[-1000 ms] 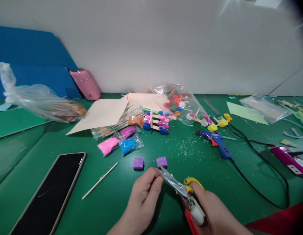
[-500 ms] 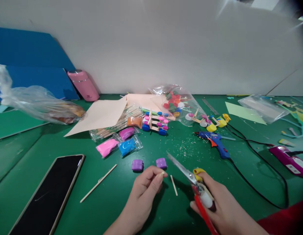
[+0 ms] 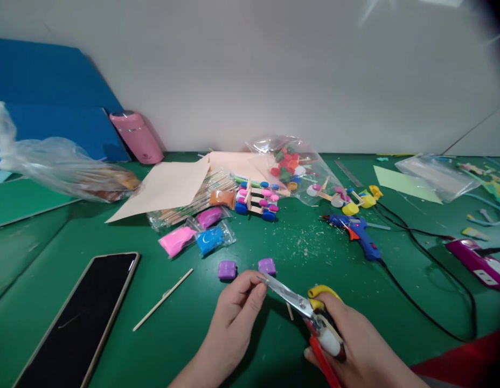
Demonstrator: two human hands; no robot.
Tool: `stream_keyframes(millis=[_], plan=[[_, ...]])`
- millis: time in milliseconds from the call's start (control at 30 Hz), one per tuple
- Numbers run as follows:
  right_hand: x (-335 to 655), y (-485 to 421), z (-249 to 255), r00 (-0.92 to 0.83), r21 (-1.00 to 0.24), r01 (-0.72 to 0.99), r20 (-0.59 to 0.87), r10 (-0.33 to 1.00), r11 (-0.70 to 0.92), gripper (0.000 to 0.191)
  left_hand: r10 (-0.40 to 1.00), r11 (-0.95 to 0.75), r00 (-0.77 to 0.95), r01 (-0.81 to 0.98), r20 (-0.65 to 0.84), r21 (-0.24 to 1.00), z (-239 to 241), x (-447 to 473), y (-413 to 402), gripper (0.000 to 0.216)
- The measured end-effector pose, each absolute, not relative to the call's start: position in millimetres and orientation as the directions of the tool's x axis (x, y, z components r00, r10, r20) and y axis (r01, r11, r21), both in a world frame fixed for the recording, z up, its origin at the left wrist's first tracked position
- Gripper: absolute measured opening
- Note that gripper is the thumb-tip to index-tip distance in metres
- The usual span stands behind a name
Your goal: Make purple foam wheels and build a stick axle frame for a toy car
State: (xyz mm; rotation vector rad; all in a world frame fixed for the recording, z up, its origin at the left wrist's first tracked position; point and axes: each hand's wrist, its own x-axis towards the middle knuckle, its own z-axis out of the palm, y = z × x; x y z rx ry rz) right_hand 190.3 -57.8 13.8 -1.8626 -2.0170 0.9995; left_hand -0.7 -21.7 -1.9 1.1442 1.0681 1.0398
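My left hand (image 3: pixel 237 307) is closed in a pinch, and whatever sits between thumb and forefinger is too small to name. Scissors (image 3: pixel 288 296) with red and yellow handles are gripped in my right hand (image 3: pixel 351 328). Their blade tips reach my left fingertips. Two purple square clay pieces (image 3: pixel 227 270) lie just beyond my left hand. Partly hidden beneath the scissors is a short wooden stick (image 3: pixel 290 311). A longer wooden stick (image 3: pixel 163 299) rests on the green table to the left.
A phone (image 3: pixel 78 318) lies at left. Clay packets (image 3: pixel 177 241) and a small stick-and-clay model (image 3: pixel 258 199) are farther back. A blue glue gun (image 3: pixel 355 231) and its cord lie right, near a purple power strip (image 3: pixel 476 261). A pink bottle (image 3: pixel 137 137) leans by the wall.
My right hand has moved left with the scissors, bringing the blade tips to my left fingertips. The short stick is now more covered. My left hand keeps its pinch.
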Motion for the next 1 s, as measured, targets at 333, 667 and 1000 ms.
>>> stream_keyframes(millis=[333,667,1000], plan=[[231.5,-39.1,-7.3,-0.008,-0.396,0.917,-0.160,0.987,-0.056,0.031,0.968,0.251,0.107,-0.305,-0.228,0.919,-1.2,2.2,-18.6,0.019],[251.9,-36.8,6.5,-0.018,-0.330,0.942,0.144,0.989,0.065,0.032,0.974,0.199,-0.037,-0.319,-0.222,0.927,-0.1,-4.3,-9.7,0.016],[146.8,-25.5,15.5,-0.088,-0.964,0.218,0.138,0.987,0.154,0.014,0.860,0.441,0.424,-0.333,-0.285,0.834,14.5,22.6,-29.6,0.024]])
